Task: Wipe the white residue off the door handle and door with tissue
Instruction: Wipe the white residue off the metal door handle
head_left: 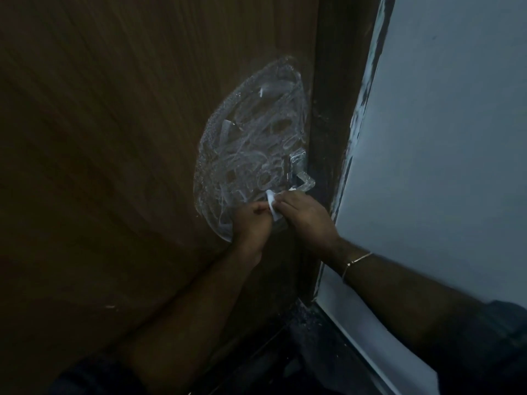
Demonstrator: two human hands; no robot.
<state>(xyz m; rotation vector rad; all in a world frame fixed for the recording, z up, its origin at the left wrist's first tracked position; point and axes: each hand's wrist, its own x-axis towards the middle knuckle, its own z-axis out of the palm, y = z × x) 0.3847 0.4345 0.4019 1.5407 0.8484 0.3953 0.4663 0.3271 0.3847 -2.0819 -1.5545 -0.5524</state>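
A brown wooden door (114, 152) carries a large oval patch of smeared white residue (253, 143) near its right edge. The door handle (298, 172), coated in the same white film, juts out at the patch's lower right. A small white tissue (272, 205) is pinched between both hands just below the handle. My left hand (249, 223) grips its left side with fingers curled. My right hand (306, 216) holds its right side, fingertips close to the handle. Most of the tissue is hidden inside the hands.
A dark door frame (330, 109) runs down beside the door. To its right stands a pale grey wall (442, 138) with a white skirting board (356, 323). The floor corner below (299, 323) is dark. A thin bracelet (356, 262) circles my right wrist.
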